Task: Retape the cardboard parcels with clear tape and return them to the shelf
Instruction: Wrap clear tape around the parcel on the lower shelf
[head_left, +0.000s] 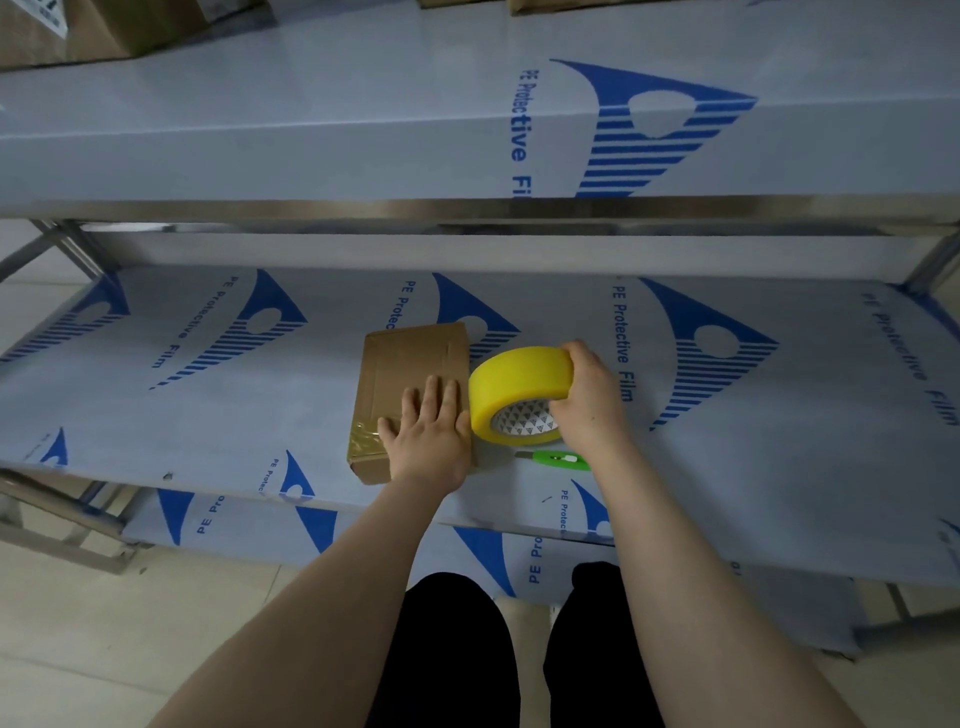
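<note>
A flat brown cardboard parcel (410, 364) lies on the middle shelf (208, 405), its near end wrapped in shiny clear tape. My left hand (431, 431) lies flat on the parcel's near half, fingers straight and spread, pressing down. My right hand (587, 395) grips a big yellow-looking roll of tape (514, 384), fingers curled over its rim. The roll stands on edge against the parcel's right side.
A green utility knife (558, 459) lies on the shelf just in front of the tape roll. More cardboard boxes (78, 26) stand on the top shelf at the far left. A lower shelf (519, 556) juts out below, above my dark-trousered legs.
</note>
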